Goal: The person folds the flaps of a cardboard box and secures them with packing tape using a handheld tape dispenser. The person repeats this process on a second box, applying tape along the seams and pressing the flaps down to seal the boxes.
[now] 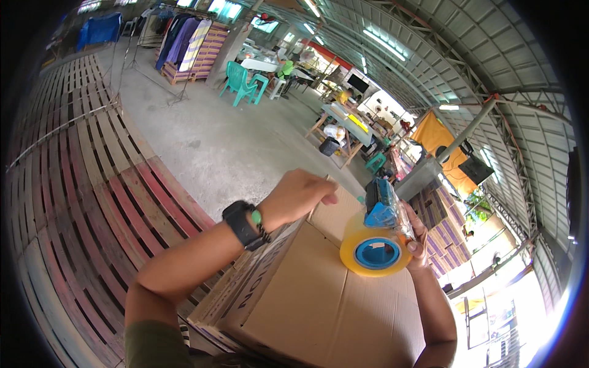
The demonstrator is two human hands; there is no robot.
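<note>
A large brown cardboard box stands in front of me with its top flaps folded down and a seam running across them. My right hand grips a blue tape dispenser by its side, over the right part of the box. The wide roll of yellowish packing tape on it has a blue core. Over the far left part of the box top, my left hand is closed with its fingers curled down. Whatever those fingers hold, if anything, is hidden.
Wooden pallets, partly reddish, cover the floor at left. Green plastic chairs and a clothes rack stand farther off. Beyond the box are a work table, a person in yellow and stacked cartons.
</note>
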